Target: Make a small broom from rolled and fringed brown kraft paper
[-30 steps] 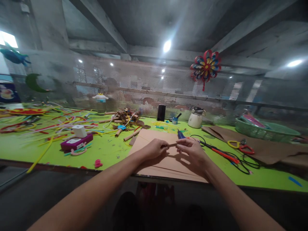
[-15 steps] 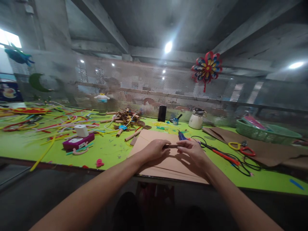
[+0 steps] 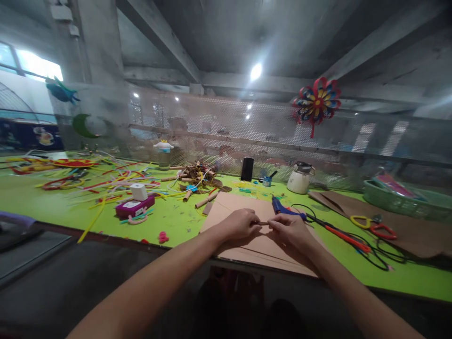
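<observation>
Pinching a thin brown piece [image 3: 263, 223] btwn both hands, over the tan sheets [image 3: 226, 209]: L hand [image 3: 242, 223] has fingers curled in on one end, R hand [image 3: 289, 230] has thumb & fingertips nipped on the other; neither spread wide. Piece too small to tell its exact shape. Sheets lie at near edge of the green surface [image 3: 180, 226]. Blue glue gun [image 3: 282, 207] by the sheets' far R corner, just beyond R hand. Scissors [image 3: 376, 219] w/ yellow & red handles well R of sheets, at edge of brown paper [image 3: 416, 230]; green basket [image 3: 388, 202] past that. Pile of brown rolls [image 3: 197, 176] off sheets' far L corner. Purple box [image 3: 136, 207] w/ white adapter [image 3: 138, 192] on top well L of sheets; small pink bit [image 3: 163, 238] also L, nearer. Dark upright slab [image 3: 247, 168] & white jug [image 3: 298, 181] behind sheets, jug further R.
</observation>
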`<state>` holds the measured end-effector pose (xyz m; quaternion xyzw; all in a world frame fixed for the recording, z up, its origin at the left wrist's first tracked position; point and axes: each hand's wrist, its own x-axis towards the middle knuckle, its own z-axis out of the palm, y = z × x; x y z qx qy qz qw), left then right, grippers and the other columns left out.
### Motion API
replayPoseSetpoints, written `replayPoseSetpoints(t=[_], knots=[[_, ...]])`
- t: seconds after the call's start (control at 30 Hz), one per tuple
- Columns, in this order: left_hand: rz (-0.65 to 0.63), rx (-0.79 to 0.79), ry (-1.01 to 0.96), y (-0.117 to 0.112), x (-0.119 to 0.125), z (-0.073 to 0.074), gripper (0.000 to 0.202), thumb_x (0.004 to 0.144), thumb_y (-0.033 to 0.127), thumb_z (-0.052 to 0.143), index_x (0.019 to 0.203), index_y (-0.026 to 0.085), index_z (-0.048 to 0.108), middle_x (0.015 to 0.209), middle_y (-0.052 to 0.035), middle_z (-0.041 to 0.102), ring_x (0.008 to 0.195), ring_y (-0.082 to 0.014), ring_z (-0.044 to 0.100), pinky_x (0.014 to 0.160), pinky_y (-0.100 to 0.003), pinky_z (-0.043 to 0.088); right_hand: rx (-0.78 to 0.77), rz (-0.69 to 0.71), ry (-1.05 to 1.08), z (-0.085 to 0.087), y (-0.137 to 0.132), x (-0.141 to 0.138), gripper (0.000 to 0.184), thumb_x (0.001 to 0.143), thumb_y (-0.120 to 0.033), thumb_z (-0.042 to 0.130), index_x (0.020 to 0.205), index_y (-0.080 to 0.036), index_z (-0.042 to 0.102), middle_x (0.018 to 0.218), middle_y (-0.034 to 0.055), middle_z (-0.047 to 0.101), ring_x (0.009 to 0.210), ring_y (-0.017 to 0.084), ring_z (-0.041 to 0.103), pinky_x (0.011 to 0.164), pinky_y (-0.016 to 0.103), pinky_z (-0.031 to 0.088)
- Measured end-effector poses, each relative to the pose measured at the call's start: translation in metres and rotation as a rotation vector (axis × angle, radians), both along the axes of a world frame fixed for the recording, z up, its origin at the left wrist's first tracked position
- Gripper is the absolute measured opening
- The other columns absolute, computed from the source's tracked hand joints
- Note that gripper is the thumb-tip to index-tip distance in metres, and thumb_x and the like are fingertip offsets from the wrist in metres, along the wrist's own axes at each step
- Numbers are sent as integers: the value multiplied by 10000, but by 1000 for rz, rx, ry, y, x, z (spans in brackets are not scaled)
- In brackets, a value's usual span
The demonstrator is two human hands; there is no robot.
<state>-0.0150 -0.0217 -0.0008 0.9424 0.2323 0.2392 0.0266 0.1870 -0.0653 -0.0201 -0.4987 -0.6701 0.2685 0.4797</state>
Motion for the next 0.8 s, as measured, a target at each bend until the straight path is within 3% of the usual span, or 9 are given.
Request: replayPoseSetpoints(t=[0.1, 0.2, 0.27, 0.37, 0.47, 0.5, 0.6, 0.8], knots=[[43, -96, -137, 4, -4, 9, 185, 782, 264, 507, 758, 153, 654, 694, -51, 643, 617, -133, 544, 586, -218, 372, 47, -41, 39, 4, 10, 2, 361, 702, -471, 606, 795, -131, 686, 677, 56, 645, 611, 155, 570, 566, 258, 456], [192, -205, -741, 18, -18, 28, 228, 832, 293, 436, 756, 148, 595, 598, -23, 606, 541, -107, 525, 574, -209, 393, 95, -101, 63, 23, 31, -16, 432, 745, -486, 555, 882, -96, 679, 718, 94, 663, 619, 163, 584, 561, 272, 473], [268, -264, -1258, 27, -35, 42, 218, 831, 335, 435, 804, 148, 545, 553, -2, 582, 512, -103, 527, 550, -206, 410, 113, 17, -113, 42, 46, -49, 356, 770, -414, 542, 852, -102, 691, 716, 90, 669, 625, 162, 588, 551, 258, 467], [312, -357, -1718, 31, -67, 56, 207, 795, 358, 474, 801, 152, 500, 521, 21, 569, 473, -93, 523, 519, -198, 415, 214, 278, -588, 69, 65, -116, 240, 774, -197, 532, 940, -127, 690, 851, 86, 684, 714, 148, 602, 622, 225, 445], [301, -429, -1819, 23, -98, 54, 195, 746, 339, 527, 789, 153, 485, 509, 27, 578, 448, -83, 515, 498, -185, 401, 238, 362, -1168, 84, 78, -173, 326, 764, -137, 542, 1067, -184, 653, 914, 81, 671, 762, 153, 601, 630, 212, 411], [306, -452, -1807, 19, -106, 51, 202, 734, 342, 539, 785, 155, 482, 508, 26, 582, 442, -86, 517, 489, -186, 397, 231, 375, -1230, 85, 82, -186, 320, 753, -154, 568, 1057, -190, 661, 910, 88, 670, 766, 167, 602, 625, 218, 406], [348, -524, -1752, 10, -116, 37, 214, 718, 346, 548, 777, 158, 464, 514, 17, 595, 441, -102, 539, 477, -194, 399, 207, 404, -1331, 84, 93, -207, 309, 717, -158, 616, 1015, -211, 680, 866, 89, 672, 739, 189, 608, 607, 230, 402], [373, -738, -1571, 2, -105, 22, 195, 717, 303, 550, 794, 152, 454, 552, -17, 626, 434, -107, 556, 462, -189, 405, 236, 422, -1370, 75, 111, -212, 338, 729, -149, 579, 1059, -204, 625, 950, 85, 658, 785, 183, 602, 635, 223, 422]])
